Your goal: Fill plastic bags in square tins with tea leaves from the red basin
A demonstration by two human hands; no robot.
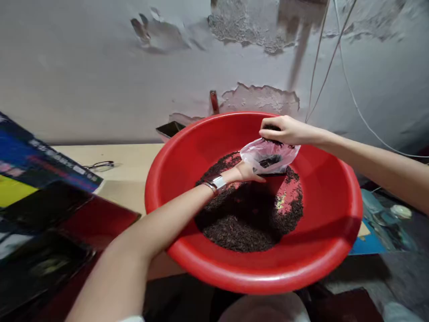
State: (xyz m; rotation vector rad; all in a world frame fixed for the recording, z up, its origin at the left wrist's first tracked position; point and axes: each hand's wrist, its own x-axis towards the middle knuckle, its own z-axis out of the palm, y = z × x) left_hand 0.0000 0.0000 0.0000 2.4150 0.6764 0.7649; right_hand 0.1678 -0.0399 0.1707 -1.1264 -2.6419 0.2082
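A wide red plastic basin (pixel 321 268) holds dark, loose, dry leaf-like bits (pixel 231 235), tea leaves by their look, heaped toward the near side with patches of bare bottom. Over the basin, my left hand (pixel 247 171) is closed on a clear plastic bag (pixel 292 156), gripping its left side; some fingers are hidden by the bag. Dark bits show inside the bag. Just above the bag's mouth, my right hand (pixel 286 129) is curled around a clump of the same dark leaves, with some showing between thumb and fingers.
Behind the basin stands a small dark-lined open container (pixel 170 128) by the peeling wall. Eyeglasses (pixel 102 166) lie on the pale tabletop (pixel 130 165). A printed box (pixel 43 165) is at left. Cables (pixel 348 82) hang at right, above plastic-wrapped items (pixel 385 214).
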